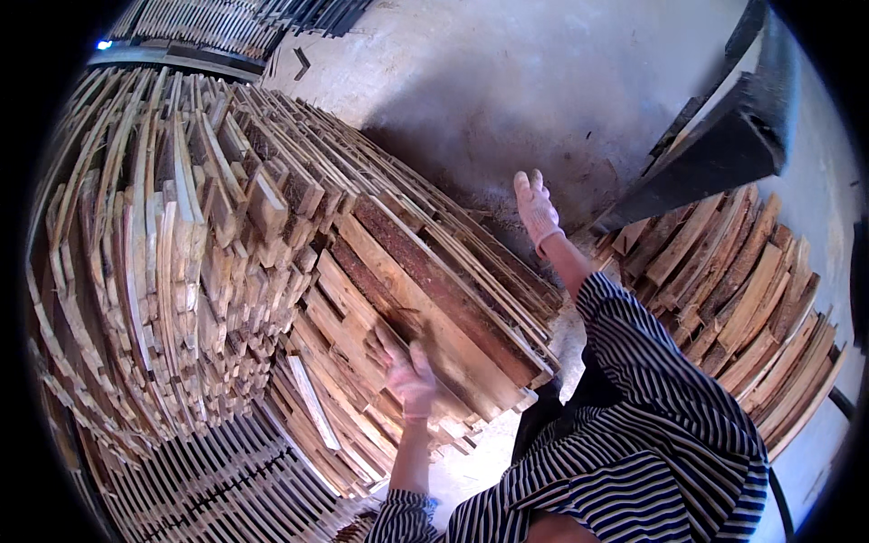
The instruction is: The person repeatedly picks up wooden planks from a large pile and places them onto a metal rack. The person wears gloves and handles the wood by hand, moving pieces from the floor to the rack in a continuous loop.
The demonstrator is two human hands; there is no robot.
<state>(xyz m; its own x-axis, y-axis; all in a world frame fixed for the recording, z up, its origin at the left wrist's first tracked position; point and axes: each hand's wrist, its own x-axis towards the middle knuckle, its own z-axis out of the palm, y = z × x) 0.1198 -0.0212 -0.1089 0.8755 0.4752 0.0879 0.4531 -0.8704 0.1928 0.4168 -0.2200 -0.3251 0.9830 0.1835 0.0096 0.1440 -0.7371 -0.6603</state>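
Observation:
My left hand (414, 389), in a pale work glove, has its fingers spread over a stack of rough wooden boards (412, 319). It looks empty; whether the fingertips touch the wood I cannot tell. A wide plank (398, 271) with a strip of dark bark (434, 262) beside it lies near that hand on top of the stack. My right hand (537, 210), gloved alike, is stretched out beyond the stack's right edge, above the floor. Its fingers are extended and hold nothing.
A tall pile of boards (190, 244) with staggered ends rises on the left. More planks (742, 299) are stacked at right, below a dark beam-like structure (715, 145). Slatted rows (217, 480) lie at lower left. Beyond stretches a pale concrete floor (507, 63).

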